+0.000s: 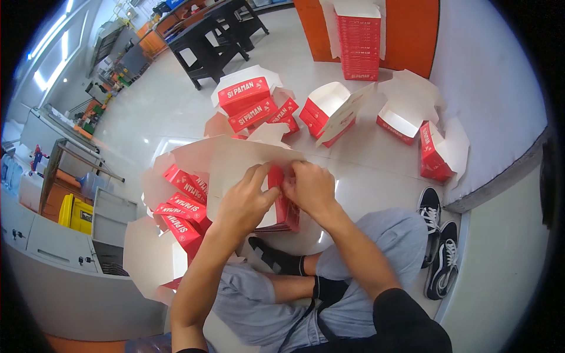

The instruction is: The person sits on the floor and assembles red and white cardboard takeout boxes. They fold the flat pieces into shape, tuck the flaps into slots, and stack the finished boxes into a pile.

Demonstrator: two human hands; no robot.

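Observation:
In front of my crossed legs, both hands work on a red-and-white cardboard food box [231,160] whose broad white lid panel stands up toward the far left. My left hand [248,199] is closed, thumb and fingers pinching the box's red side flap. Opposite it, my right hand [312,187] grips the edge near the same corner with bent fingers. Red layered edges [288,216] show below my hands; whether they belong to a stack under this box I cannot tell. My fingers hide the corner itself.
Folded red-and-white boxes [187,213] lie piled at my left, and more boxes [244,94] stand beyond. A tall stack of red cartons [359,47] leans by an orange panel [315,26]. Black sneakers [442,259] sit at right by the wall; black stools [206,50] stand far off.

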